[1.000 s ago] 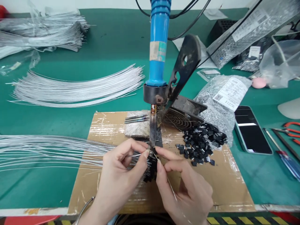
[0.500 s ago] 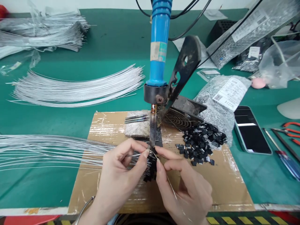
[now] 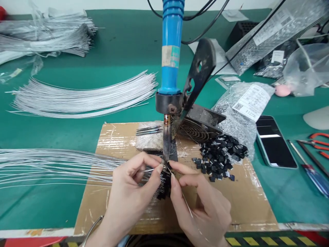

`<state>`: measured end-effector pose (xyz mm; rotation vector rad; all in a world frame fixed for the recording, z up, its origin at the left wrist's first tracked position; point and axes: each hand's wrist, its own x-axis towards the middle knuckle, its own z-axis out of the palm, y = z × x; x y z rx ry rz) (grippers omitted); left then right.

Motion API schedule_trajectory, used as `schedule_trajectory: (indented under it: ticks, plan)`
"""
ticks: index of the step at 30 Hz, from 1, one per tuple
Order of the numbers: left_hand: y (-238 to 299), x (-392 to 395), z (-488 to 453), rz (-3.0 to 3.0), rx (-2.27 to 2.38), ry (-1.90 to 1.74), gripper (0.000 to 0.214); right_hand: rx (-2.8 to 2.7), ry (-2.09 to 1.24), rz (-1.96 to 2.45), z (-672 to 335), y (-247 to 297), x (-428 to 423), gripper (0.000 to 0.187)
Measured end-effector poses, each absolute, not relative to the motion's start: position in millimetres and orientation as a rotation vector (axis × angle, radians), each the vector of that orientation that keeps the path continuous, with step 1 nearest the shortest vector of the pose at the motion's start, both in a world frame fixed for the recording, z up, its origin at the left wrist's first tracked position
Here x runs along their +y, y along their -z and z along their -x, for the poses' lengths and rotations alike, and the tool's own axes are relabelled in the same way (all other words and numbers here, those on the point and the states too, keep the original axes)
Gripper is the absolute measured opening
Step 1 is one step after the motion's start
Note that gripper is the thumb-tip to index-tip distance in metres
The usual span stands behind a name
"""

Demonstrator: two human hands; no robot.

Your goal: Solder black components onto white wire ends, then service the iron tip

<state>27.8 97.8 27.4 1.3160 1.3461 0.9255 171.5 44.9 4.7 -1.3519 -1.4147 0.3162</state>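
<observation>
A blue-handled soldering iron (image 3: pixel 170 77) hangs tip-down in a black metal bracket (image 3: pixel 199 72). My left hand (image 3: pixel 135 188) is closed just left of the tip, pinching a thin wire between thumb and index finger. To the right of the tip, my right hand (image 3: pixel 203 202) is closed on a thin strand of solder wire (image 3: pixel 187 204) that trails down over the palm. Its index fingertip is by a small black piece (image 3: pixel 168 165) close to the tip; whether it touches is unclear. Under my hands lie wires (image 3: pixel 77 159) with black ends (image 3: pixel 164 188).
Cardboard (image 3: pixel 246 202) covers the green table's front. Loose black connectors (image 3: pixel 221 157) are piled to the right, near a fan (image 3: pixel 200 125), a plastic bag (image 3: pixel 236 113) and a phone (image 3: pixel 276 142). A fanned wire bundle (image 3: pixel 87 97) lies left. Pliers (image 3: pixel 318 142) sit far right.
The view has shifted slightly, so the soldering iron appears a little further left. Both hands keep nearly the same pose and hold at the tip.
</observation>
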Motion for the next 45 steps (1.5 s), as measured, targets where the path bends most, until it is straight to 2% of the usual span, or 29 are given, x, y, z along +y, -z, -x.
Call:
schedule_trajectory:
  ticks: [45]
  plan:
    - [-26.3,94.5,-26.8,-1.333,1.328,-0.922,0.015,-1.424,-0.298,1.337,-170.0,-4.9,46.7,0.019]
